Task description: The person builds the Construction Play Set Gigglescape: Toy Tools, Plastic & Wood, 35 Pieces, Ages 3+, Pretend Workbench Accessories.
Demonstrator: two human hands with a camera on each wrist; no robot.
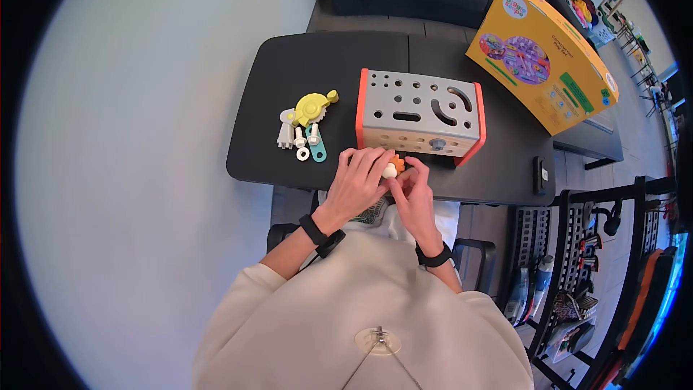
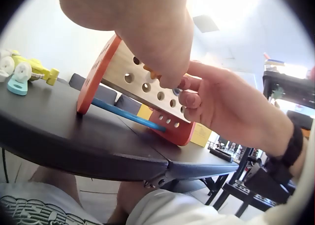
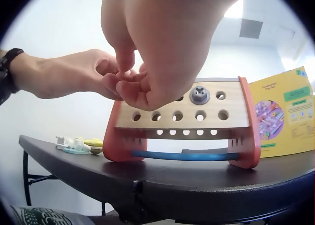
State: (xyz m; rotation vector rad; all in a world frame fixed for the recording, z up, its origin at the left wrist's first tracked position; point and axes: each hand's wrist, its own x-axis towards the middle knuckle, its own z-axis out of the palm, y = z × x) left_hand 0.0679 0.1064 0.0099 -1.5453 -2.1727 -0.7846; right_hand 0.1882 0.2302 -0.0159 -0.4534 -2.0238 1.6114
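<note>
Orange gear and white knob, held between the bent fingers of the left hand and right hand, beside the near face of the perforated box on the black surface.

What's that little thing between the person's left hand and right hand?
Between the left hand and the right hand are an orange toy gear and a rounded white piece; the head view shows both.
</note>
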